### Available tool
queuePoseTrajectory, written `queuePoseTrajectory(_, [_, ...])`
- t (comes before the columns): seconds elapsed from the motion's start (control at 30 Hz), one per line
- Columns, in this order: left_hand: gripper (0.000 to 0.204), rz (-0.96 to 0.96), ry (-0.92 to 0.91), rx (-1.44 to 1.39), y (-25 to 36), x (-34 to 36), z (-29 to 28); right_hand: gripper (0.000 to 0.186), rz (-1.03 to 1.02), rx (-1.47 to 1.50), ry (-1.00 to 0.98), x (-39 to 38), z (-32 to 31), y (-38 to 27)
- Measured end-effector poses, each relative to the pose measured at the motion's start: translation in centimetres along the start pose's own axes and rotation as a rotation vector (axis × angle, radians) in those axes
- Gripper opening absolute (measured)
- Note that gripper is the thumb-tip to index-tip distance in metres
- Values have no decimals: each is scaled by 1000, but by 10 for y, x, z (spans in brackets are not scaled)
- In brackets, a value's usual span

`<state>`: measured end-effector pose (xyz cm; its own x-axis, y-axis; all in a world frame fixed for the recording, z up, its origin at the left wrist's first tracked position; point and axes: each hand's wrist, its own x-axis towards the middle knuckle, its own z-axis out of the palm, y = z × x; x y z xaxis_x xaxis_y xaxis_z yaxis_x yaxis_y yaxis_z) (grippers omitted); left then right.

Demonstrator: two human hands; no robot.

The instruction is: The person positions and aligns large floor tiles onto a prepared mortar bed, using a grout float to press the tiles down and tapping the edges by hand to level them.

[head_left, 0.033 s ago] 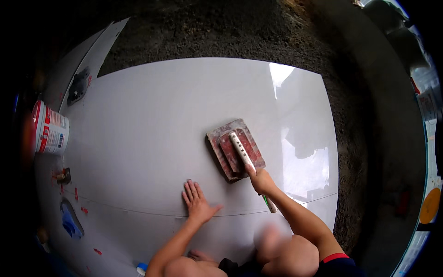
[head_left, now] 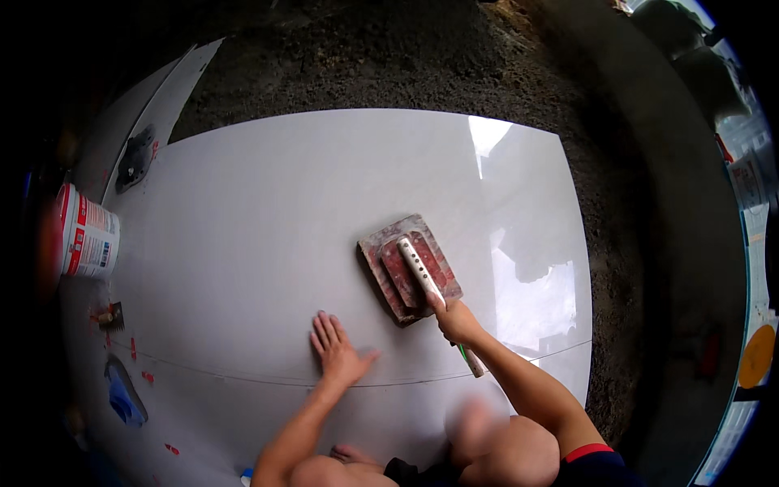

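Note:
A large glossy pale-grey tile (head_left: 268,211) lies flat before me. My left hand (head_left: 338,357) rests palm down near the seam on its near side, fingers spread, holding nothing. My right hand (head_left: 456,320) is wrapped round the long handle of a flat rectangular tile beater (head_left: 410,268). Its head is red and grey, crusted with dried mortar, and a pale handle strip with a row of holes runs across its top. The handle's light end pokes out below my fist. The head sits on or just above the tile; I cannot tell whether it touches.
A white and red bucket (head_left: 91,235) stands at the left. Near it are a dark suction-cup-like tool (head_left: 136,158), a notched trowel (head_left: 112,316) and a blue and grey shoe-shaped item (head_left: 124,394). Small red pieces (head_left: 148,377) dot the seam. Rough dark mortar (head_left: 349,77) borders the tile.
The whole view has shifted slightly. My left hand sits a little further left on the tile. The tile beater stays in my right hand at nearly the same place.

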<state>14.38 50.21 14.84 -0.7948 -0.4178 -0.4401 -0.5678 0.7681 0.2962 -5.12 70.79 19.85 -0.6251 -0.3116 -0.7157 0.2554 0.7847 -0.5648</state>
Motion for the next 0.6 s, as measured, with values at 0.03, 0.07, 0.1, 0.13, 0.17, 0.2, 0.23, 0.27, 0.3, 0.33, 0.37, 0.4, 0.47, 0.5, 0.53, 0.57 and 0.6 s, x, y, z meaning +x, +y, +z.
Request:
queuePoseTrajectory(0.03, [128, -17, 43, 12, -3, 23, -13, 70, 86, 74, -86, -1, -6, -11])
queuePoseTrajectory(0.07, [124, -98, 47, 70, -7, 43, -23, 67, 124, 83, -67, -4, -12, -21])
queuePoseTrajectory(0.1, [119, -132, 94, 49, -11, 70, -30, 66, 32, 104, -24, -2, -19, -33])
queuePoseTrajectory(0.13, [119, -193, 114, 47, -10, 89, -36, 66, 15, 110, 2, -4, -28, -45])
queuePoseTrajectory(0.17, [119, -220, 134, -26, -9, 107, -36, 65, 69, 95, 35, 1, -39, -59])
queuePoseTrajectory(0.2, [118, -234, 150, 22, -11, 117, -38, 60, 2, 168, 79, -2, -53, -74])
queuePoseTrajectory(0.23, [118, -202, 202, -32, -14, 125, -38, 60, -40, 232, 97, -3, -72, -89])
queuePoseTrajectory(0.27, [116, -210, 217, 60, -16, 129, -38, 62, -79, 244, 134, -9, -96, -108])
queuePoseTrajectory(0.3, [115, -186, 228, 97, -19, 131, -37, 62, -94, 257, 223, -13, -124, -128])
queuePoseTrajectory(0.33, [112, -122, 235, 158, -23, 130, -38, 61, -220, 298, 303, -23, -150, -146])
queuePoseTrajectory(0.37, [108, -74, 258, 192, -26, 129, -38, 61, -309, 349, 337, -31, -179, -167])
queuePoseTrajectory(0.4, [107, -13, 288, 153, -29, 129, -39, 60, -440, 370, 418, -35, -200, -185])
queuePoseTrajectory(0.47, [106, 38, 287, 152, -34, 128, -40, 59, -564, 414, 549, -32, -224, -218])
queuePoseTrajectory(0.5, [105, 55, 286, 154, -36, 129, -41, 60, -749, 398, 623, -27, -225, -229])
queuePoseTrajectory(0.53, [105, 126, 341, 123, -37, 130, -42, 59, -658, 505, 694, -12, -213, -233])
queuePoseTrajectory(0.57, [105, 87, 266, 155, -37, 131, -43, 59, -661, 532, 843, 2, -194, -231])
queuePoseTrajectory(0.6, [105, 100, 252, 159, -38, 132, -44, 58, -526, 527, 918, 23, -167, -221])
